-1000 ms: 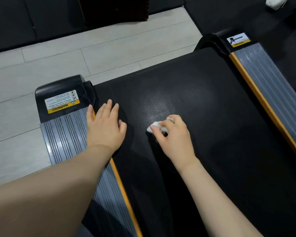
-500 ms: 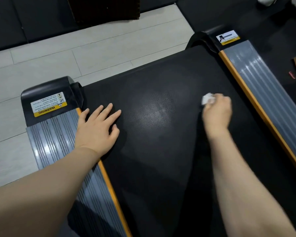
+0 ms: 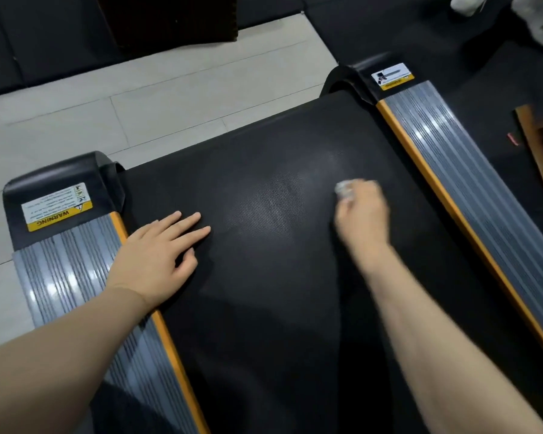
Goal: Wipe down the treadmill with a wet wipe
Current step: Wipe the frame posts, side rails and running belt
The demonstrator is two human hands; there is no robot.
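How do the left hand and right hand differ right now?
The left hand lies flat, fingers straight, across the orange strip and belt edge; the right hand is curled, gripping the wet wipe. The left looks sharp, the right motion-blurred. Both touch the belt.

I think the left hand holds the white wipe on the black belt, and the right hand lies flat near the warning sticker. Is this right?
The hands are swapped. In the head view, the right hand holds the white wipe on the black belt, and the left hand lies flat near the warning sticker.
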